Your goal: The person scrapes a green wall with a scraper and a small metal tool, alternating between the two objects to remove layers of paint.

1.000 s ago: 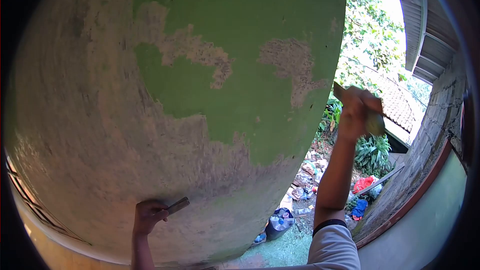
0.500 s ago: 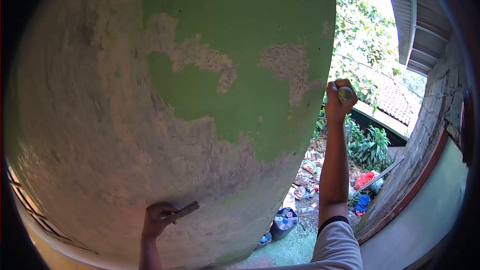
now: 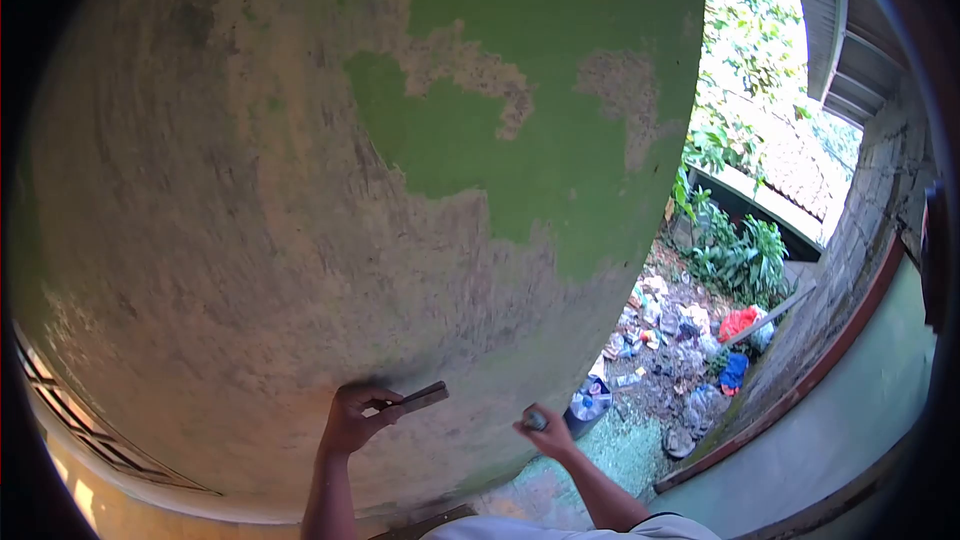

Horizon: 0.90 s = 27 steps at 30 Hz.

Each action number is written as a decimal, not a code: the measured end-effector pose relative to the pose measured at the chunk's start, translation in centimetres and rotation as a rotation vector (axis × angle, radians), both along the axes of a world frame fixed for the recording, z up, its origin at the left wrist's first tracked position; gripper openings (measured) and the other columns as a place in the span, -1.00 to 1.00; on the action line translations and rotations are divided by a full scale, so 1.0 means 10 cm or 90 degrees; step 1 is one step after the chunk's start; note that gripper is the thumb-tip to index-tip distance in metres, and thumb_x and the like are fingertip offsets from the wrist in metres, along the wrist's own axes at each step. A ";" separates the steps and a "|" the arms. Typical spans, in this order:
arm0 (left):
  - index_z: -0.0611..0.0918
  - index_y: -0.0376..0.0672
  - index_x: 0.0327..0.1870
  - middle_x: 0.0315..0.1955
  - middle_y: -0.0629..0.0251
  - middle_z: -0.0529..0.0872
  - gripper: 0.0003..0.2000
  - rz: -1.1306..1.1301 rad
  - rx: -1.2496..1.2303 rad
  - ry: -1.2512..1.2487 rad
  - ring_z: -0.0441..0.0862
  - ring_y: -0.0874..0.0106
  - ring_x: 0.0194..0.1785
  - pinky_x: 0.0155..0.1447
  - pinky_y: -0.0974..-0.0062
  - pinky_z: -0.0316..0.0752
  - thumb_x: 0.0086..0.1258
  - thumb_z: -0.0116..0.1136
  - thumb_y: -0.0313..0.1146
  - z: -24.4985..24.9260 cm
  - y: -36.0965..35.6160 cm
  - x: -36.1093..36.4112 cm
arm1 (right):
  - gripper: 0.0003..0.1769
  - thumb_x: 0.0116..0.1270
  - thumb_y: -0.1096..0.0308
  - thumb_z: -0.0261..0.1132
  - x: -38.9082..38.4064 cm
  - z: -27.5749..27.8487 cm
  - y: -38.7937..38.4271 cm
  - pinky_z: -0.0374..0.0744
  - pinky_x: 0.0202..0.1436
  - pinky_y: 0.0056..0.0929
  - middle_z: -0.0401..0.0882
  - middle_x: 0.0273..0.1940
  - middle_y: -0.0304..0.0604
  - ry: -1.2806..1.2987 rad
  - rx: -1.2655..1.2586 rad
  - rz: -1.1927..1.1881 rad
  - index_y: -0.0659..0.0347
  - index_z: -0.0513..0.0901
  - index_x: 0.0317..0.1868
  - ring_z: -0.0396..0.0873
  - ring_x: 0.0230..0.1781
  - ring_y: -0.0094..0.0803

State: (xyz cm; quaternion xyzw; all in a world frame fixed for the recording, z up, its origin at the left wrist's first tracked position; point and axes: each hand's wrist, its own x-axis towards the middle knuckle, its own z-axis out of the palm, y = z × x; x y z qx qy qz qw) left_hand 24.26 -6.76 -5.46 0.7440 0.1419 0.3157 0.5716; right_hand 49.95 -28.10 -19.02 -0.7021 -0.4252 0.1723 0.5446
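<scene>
Nearest, at the bottom edge, a pale sleeve shows, and both bare forearms rise from it towards the wall.

The left hand is closed around a flat metal blade. The blade points to the right and lies against the wall or just beside it, low down. I cannot tell whether its edge really touches the surface.

The right hand is a little to the right, near the lower right edge of the wall. Its fingers are wrapped around a round-ended handle. Only this end is visible, so I cannot say what tool it is.

As far as I can judge, the scraping is well advanced. The left side and the whole lower part of the wall are bare, grey-brown plaster. The green paint is left only on the upper right part, with some bare patches inside it. This green area is high above both hands.

Farther away, behind the right edge of the wall, the ground is covered with litter. There is a blue container and a red cloth. Beyond them stand green plants, a rough block wall on the far right, and a roof edge at the top.
</scene>
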 end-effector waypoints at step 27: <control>0.65 -0.30 -0.31 -0.47 0.31 0.68 -0.84 -0.032 0.017 0.023 0.60 0.58 -0.41 -0.25 0.64 0.50 0.06 0.31 -0.54 -0.21 0.12 -0.07 | -0.25 -0.06 -0.30 0.28 -0.78 -2.73 -1.45 0.43 -0.58 -0.38 0.51 -0.49 -0.11 0.364 -0.749 -0.135 0.34 0.54 -0.26 0.43 -0.63 -0.34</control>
